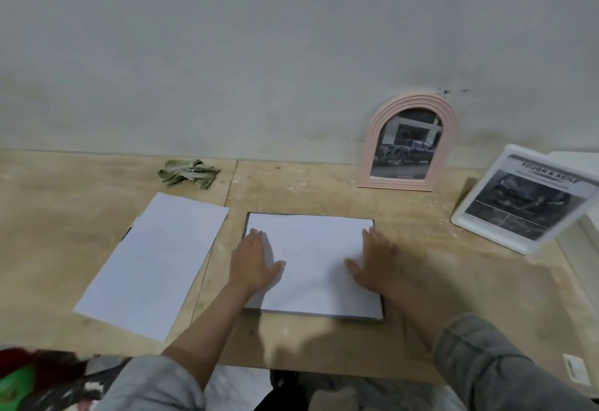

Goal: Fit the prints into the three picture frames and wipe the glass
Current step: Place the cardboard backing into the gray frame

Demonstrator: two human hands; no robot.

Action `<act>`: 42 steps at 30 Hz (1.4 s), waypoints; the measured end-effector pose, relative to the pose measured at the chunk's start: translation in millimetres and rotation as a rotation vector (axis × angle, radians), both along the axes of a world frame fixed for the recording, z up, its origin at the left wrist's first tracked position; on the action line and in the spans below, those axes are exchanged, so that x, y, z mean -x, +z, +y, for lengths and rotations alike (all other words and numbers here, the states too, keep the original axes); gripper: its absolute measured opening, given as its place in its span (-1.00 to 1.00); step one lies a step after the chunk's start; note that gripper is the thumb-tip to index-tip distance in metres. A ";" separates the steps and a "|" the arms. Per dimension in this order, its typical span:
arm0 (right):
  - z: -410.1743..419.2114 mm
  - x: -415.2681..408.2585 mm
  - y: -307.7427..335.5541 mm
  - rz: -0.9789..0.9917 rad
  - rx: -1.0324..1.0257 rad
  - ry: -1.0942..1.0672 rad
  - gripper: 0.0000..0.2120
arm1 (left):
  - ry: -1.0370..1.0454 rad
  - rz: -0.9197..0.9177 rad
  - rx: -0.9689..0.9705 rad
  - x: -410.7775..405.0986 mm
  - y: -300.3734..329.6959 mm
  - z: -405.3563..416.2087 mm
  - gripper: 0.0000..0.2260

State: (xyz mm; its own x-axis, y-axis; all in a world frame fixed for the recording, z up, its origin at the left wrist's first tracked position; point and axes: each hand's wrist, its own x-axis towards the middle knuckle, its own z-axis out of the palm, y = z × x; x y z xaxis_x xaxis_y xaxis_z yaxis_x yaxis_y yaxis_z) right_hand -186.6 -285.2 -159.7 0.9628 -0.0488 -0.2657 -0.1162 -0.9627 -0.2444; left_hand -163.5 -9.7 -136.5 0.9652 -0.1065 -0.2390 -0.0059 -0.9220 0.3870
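Note:
A white sheet (312, 261) lies face down over a dark picture frame (381, 308) in the middle of the table; only the frame's thin dark edge shows around it. My left hand (252, 261) presses flat on the sheet's left side and my right hand (377, 261) presses flat on its right side, fingers straight. A second white sheet (152, 264) lies to the left, with a dark edge peeking out at its upper left. A pink arched frame (406, 143) with a car print stands against the wall. A white frame (525, 198) with a car print leans at the right.
A crumpled grey-green cloth (188, 172) lies at the back left near the wall. The plywood table (324, 196) ends close to my body at the bottom. A white object sits behind the white frame at the far right. Coloured fabric shows at the bottom left.

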 end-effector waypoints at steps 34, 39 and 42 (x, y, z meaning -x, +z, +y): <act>12.4 30.3 23.0 -0.053 -0.800 -0.524 -0.95 | 0.297 0.057 -0.133 13.5 -0.7 -12.5 -0.17; 2.6 28.5 26.5 -0.113 -0.854 -0.504 -0.87 | 0.400 0.016 0.069 18.3 1.0 -10.1 -0.28; -6.6 29.2 36.6 -0.088 -1.033 -0.528 -0.87 | 0.456 0.034 0.206 19.0 3.4 -7.6 -0.36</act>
